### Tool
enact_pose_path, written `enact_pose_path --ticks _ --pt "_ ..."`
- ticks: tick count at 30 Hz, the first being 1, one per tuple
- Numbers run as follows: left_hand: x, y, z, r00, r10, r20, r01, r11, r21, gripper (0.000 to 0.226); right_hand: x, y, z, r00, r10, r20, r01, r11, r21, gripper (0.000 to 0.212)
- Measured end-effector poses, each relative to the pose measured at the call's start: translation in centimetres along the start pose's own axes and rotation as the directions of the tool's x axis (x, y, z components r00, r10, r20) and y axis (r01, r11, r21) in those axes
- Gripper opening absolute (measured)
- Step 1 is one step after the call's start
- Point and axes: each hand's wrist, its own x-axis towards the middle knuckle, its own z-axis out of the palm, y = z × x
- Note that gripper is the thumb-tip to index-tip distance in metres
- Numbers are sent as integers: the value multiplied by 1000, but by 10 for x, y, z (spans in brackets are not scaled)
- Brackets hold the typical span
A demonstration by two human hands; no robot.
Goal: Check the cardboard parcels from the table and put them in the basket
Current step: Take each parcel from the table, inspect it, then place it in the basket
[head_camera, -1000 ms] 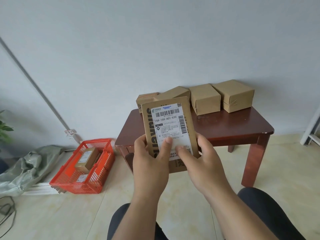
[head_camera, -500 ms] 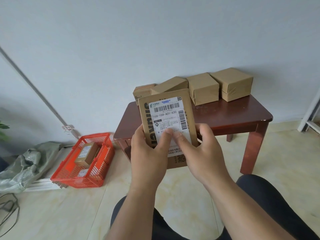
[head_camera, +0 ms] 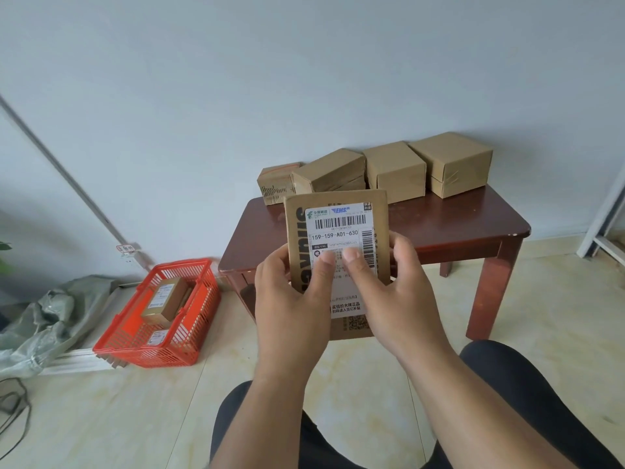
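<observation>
We hold one flat parcel [head_camera: 336,262] up in front of us, its label [head_camera: 340,231] facing us so we can read it. Our left hand [head_camera: 291,299] and right hand [head_camera: 399,292] each grip a side, thumbs pressed on the label. Four more parcels [head_camera: 394,170] wait on the table [head_camera: 439,228]. The red basket [head_camera: 159,313] sits on the floor to the left, with parcels inside.
</observation>
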Motion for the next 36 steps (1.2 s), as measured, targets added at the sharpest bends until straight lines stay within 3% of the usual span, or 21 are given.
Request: enact_pose_path --ticks 6,9,12,15,21,25,31,36 --pt "8 5 -6 999 36 10 -36 999 -5 46 -3 1 2 999 -46 14 46 999 -12 51" --pt "4 3 -5 995 76 63 -79 996 40 45 -1 0 1 999 -1 -43 1 1000 9 41" --pt "-4 1 -2 997 52 59 -54 998 39 50 2 0 -1 995 49 -91 -48 999 14 47" --pt "-9 1 0 998 39 44 -41 998 53 39 2 3 -3 992 74 -97 -75 997 -3 48" --pt "4 9 -6 996 91 -15 -91 995 51 47 -1 5 1 995 -33 -98 28 998 -53 53" --pt "4 10 -10 996 94 -5 -93 993 75 52 -1 3 1 995 -70 -75 66 997 -51 68" --pt "-8 10 -7 999 32 43 -34 997 65 31 -1 1 0 996 -13 -85 7 997 -73 61" --pt "-1 8 -9 999 32 15 -32 998 48 40 -1 0 2 992 -36 -119 25 995 -93 60"
